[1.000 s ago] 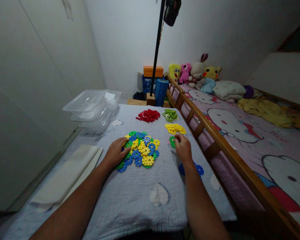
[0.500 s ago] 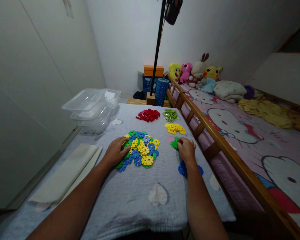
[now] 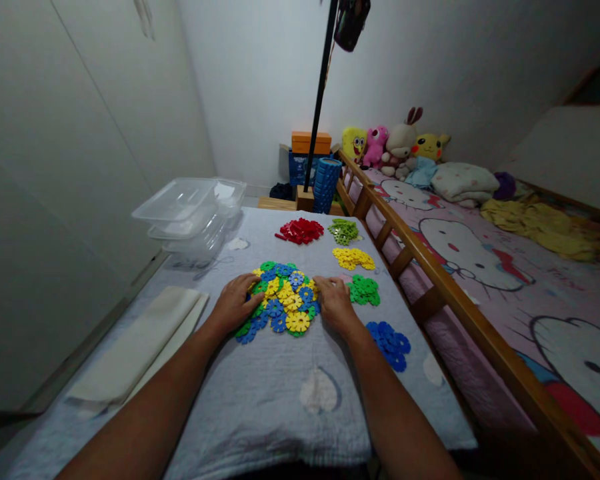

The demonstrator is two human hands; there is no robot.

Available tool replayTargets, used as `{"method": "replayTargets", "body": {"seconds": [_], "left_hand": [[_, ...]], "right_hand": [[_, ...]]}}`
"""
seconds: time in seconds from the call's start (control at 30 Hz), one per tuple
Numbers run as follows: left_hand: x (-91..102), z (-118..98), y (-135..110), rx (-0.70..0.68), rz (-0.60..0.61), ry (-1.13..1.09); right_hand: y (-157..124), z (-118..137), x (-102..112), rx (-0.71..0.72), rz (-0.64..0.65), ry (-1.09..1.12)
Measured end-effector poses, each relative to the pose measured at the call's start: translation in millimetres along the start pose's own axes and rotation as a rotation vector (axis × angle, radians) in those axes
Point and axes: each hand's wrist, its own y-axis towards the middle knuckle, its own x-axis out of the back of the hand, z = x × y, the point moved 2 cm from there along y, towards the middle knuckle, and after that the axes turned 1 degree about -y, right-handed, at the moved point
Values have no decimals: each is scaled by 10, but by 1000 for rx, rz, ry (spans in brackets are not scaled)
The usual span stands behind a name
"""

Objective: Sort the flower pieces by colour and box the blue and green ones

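A mixed pile of yellow, blue and green plastic snowflake discs (image 3: 283, 300) lies in the middle of the cloth. My left hand (image 3: 236, 305) rests on the pile's left edge, thumb apart from the fingers, holding nothing visible. At the right edge is my right hand (image 3: 335, 305), fingertips touching the discs near a yellow one; its fingers look parted and no disc shows in its grasp. Sorted beside it are green discs (image 3: 364, 290), blue discs (image 3: 390, 345) and yellow discs (image 3: 353, 258).
Further back lie red pieces (image 3: 301, 231) and light green pieces (image 3: 343, 231). Clear plastic containers (image 3: 185, 217) are stacked at the left behind a folded cream cloth (image 3: 140, 340). A wooden bed rail (image 3: 420, 267) runs along the right side. A black pole (image 3: 320, 100) stands behind.
My right hand has moved left from the green discs to the mixed pile's right edge, uncovering the green and blue groups. My left hand stays at the pile. The view shifts slightly.
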Motion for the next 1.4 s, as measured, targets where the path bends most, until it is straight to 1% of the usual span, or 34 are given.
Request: {"method": "replayTargets", "body": {"seconds": [0.07,0.17,0.33,0.43,0.53,0.63,0.73,0.83,0.9,0.97,1.13,1.3,1.4], "left_hand": [[1,-3,2,2,4,1],[0,3,3,3,12,0],[8,11,0,4,24,-6],[9,5,-1,6,20,-12],[4,1,-2,4,9,-16],[2,0,-3,2,1,-15],[6,-1,-3,6,1,-18],[10,-6,-4,9,3,-25],[8,-8,-6,10,2,-28],[3,-7,-9,13,-2,-28],[-9,9,-20,13,-20,-29],[-4,7,-23,11,-7,-25],[6,-6,-21,10,2,-20]], "right_hand": [[15,11,-69,5,23,-10],[36,3,-93,-3,31,-22],[41,25,-14,-49,12,-68],[50,-9,71,-59,-3,-68],[138,-135,216,-46,-34,-37],[333,-340,394,-60,-8,-5],[580,-576,555,-173,-14,19],[805,-770,643,-300,-51,-21],[933,-850,647,-331,-60,-56],[1041,-894,614,-332,-63,-69],[1217,-918,459,-326,-85,-84],[1230,-903,333,-331,-128,-111],[1187,-890,335,-331,-162,-123]]}}
